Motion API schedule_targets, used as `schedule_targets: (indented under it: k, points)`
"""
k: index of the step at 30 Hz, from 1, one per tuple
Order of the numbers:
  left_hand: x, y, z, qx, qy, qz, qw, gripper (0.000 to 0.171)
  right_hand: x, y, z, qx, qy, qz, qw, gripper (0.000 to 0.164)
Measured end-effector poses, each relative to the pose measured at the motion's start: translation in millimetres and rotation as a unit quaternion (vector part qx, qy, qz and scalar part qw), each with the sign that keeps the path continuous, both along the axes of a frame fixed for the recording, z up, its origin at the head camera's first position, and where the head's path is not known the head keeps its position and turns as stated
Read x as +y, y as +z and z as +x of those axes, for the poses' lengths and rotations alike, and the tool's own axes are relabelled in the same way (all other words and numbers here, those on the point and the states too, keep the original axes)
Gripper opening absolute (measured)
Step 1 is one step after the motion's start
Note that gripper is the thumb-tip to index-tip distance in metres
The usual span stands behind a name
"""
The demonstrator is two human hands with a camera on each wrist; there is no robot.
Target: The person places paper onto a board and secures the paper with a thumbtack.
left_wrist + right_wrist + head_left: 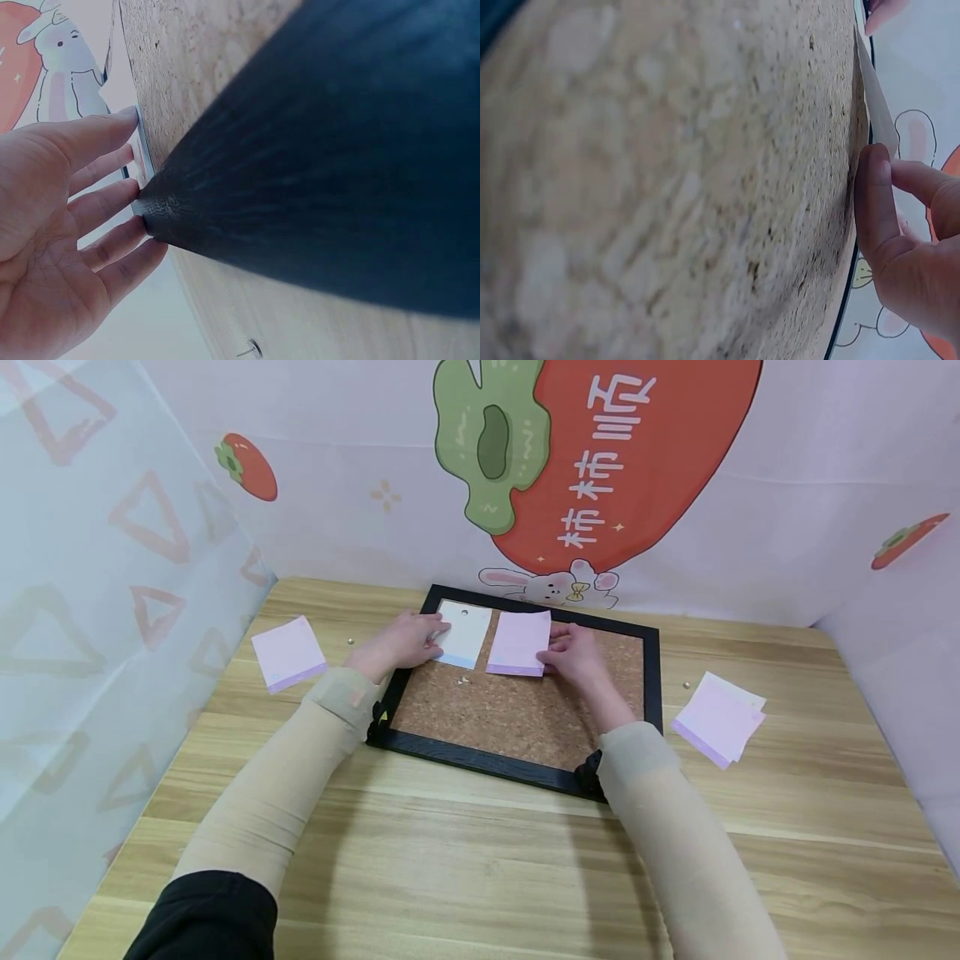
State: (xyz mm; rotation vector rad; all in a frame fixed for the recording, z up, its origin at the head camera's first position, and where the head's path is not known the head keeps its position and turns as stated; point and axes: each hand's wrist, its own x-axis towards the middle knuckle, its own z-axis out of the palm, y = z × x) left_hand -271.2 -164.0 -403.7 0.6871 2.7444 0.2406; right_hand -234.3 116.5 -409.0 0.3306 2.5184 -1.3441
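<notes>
A lilac note point(519, 642), with a darker strip along its near edge, lies on the cork board between the two hands, its right side pinched by the right hand point(581, 660) between thumb and fingers; the right wrist view shows that side raised a little off the cork. Just left of it, nearer the left hand, lies a white note point(461, 637) with a pale blue strip along its near edge and a small round pin point(464, 612) close to its far edge. The left hand point(405, 640) is spread, fingers mostly straight, with tips against the frame and the thumb reaching the white note's left side. Under both hands is the cork board point(502, 714), bare in the part nearer the person, ringed by a black frame point(480, 762). Out to the left of the left hand, a single pink note point(288, 653) lies on the table point(465, 877), with a loose tack point(350, 642) between it and that hand. Out to the right of the right hand sits an overlapping pile of notes point(716, 718), a second tack point(686, 685) just beside it. Beyond both hands rises a white backdrop point(360, 539) printed with a large red fruit and a rabbit.
</notes>
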Motion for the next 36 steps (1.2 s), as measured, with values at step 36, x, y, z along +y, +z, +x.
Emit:
schedule_targets:
  k: [36]
  points:
    - [6,2.4,2.5,0.007,0.010,-0.009,0.9999,0.053,-20,-3.1,-7.0,0.047,0.063,0.144,0.987,0.030]
